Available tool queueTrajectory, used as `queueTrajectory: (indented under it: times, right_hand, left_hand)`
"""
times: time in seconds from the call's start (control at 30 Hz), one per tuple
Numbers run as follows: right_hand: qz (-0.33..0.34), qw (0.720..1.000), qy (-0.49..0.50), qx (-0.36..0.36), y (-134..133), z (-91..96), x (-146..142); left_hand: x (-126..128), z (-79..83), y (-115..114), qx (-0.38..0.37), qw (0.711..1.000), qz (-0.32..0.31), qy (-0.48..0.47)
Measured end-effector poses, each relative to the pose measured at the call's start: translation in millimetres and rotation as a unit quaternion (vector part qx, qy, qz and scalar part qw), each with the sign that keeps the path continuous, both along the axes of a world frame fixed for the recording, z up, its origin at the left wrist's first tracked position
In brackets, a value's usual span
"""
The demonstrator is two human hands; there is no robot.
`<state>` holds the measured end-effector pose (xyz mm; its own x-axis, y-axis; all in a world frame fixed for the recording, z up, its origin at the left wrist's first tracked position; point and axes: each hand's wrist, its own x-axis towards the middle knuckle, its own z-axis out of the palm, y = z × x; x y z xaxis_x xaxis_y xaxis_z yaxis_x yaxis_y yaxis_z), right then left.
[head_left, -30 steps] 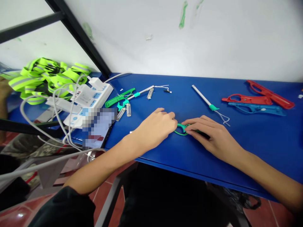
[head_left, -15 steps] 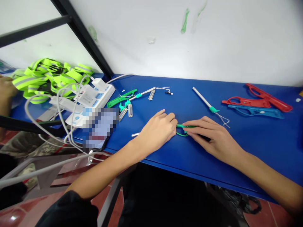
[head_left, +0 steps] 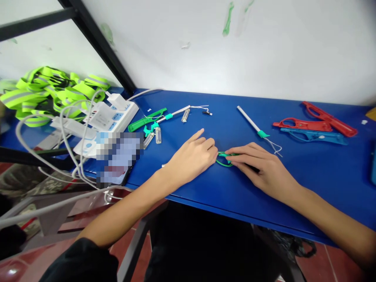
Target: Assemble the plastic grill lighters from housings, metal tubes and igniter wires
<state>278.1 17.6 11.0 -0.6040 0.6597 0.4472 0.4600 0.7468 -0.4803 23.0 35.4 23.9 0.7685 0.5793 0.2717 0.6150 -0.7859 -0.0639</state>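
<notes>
Between my two hands is a green plastic casing (head_left: 222, 163) with a thin loop, held close to the blue tabletop. My left hand (head_left: 195, 158) has its fingers curled on the casing's left end, with one finger raised away. On the other end, the fingertips of my right hand (head_left: 261, 162) pinch the casing. My fingers hide much of it. Beyond my right hand lies a white tube (head_left: 248, 119) with a green tip and thin wires. A small white piece (head_left: 163, 165) shows partly behind my left wrist.
Red casings (head_left: 305, 124) and a blue casing (head_left: 315, 136) lie at the right. At left are a green casing (head_left: 147, 120), clear small parts (head_left: 158, 135), a phone (head_left: 120, 158), a power strip (head_left: 125, 117) with cables and yellow reflective straps (head_left: 38, 96). A white wall (head_left: 264, 51) stands behind.
The camera view has shifted slightly, so the items sit a little differently in frame. A finger of my left hand is raised higher. Both hands stay on the green casing.
</notes>
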Motion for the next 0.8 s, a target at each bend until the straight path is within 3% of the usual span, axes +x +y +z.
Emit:
queueTrajectory:
  times: [0.5,0.8]
  right_hand:
    - [-0.026,0.999,-0.004,-0.019,-2.3,-5.6,-0.6]
    - [-0.012,1.000,0.010,0.009,0.5,-4.5,-2.0]
  left_hand:
    - [4.9,-8.2,-1.0,-0.010,0.997,0.026,-0.065]
    - [4.6,-8.9,0.1,-0.010,0.996,0.025,-0.080]
